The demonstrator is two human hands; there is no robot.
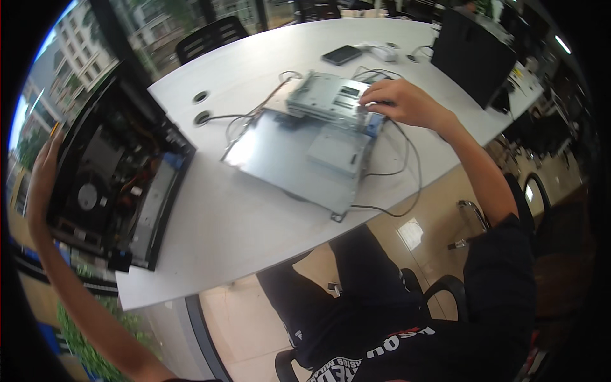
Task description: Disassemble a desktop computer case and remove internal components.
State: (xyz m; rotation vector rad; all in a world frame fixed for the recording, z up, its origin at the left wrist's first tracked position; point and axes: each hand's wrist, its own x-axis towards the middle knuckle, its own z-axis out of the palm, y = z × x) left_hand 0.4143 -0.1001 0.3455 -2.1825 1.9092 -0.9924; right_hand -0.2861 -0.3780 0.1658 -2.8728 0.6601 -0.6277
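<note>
1. My left hand (39, 184) wraps behind the open black computer case (111, 178), so its fingers are hidden.
2. My right hand (401, 102) covers part of the grey metal drive cage (328, 95).
3. The small items on the far white table (242, 57) are too blurred to identify.

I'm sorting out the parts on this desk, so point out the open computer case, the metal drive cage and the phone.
Open computer case (118, 178), head view, on its exposed inside near the fan.
Metal drive cage (328, 95), head view, on its top plate.
Phone (342, 55), head view, on its dark face.
</note>
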